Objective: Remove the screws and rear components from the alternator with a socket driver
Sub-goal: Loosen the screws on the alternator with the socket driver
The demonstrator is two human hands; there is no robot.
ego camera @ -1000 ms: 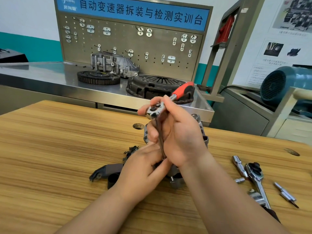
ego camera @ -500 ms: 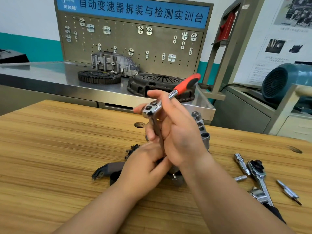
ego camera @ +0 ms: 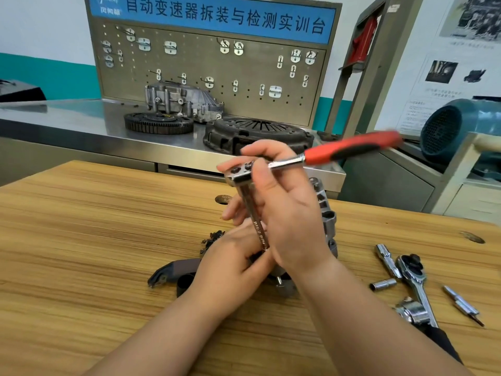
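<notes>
Red-handled chrome ratchet (ego camera: 349, 149) with long extension bar (ego camera: 257, 229) upright, held at its head by right grip (ego camera: 287, 213). Left grip (ego camera: 230, 264) curled round bar's lower end, against grey metal alternator (ego camera: 326, 213), mostly hidden behind both grips, on wooden desk (ego camera: 95, 240).

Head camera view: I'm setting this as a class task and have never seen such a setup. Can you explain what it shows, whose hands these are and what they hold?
The camera sits on a person's head and looks down at their own two bare hands; there is no robot. The right hand grips the head of a ratchet wrench with a red handle, which carries a long extension bar pointing down. The left hand curls round the bar's foot, at the alternator standing on the wooden table. Right of it lie a second ratchet, a loose socket and a driver bit; left lies a dark part. A clutch cover sits on the steel bench behind.
</notes>
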